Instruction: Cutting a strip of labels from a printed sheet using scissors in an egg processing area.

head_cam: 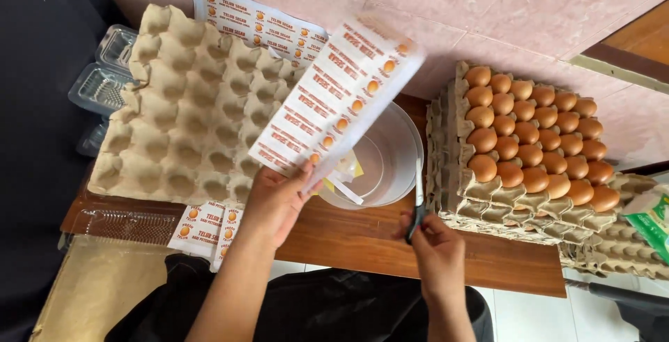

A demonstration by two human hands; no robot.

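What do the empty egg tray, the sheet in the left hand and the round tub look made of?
Egg tray: moulded paper pulp, matt grey-brown, rough edges. Sheet: thin printed paper, likely labels, bending in the left hand. Tub: translucent plastic, faintly glossy; table shows through.

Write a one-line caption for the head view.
Left hand lifts a label sheet; right hand holds scissors beside stacked egg trays.

Three label sheets (334,95), one scissors (417,203), one bowl (390,157).

One head-worn view, steeply downward and close over the wooden table (362,241) against the pink wall (488,1).
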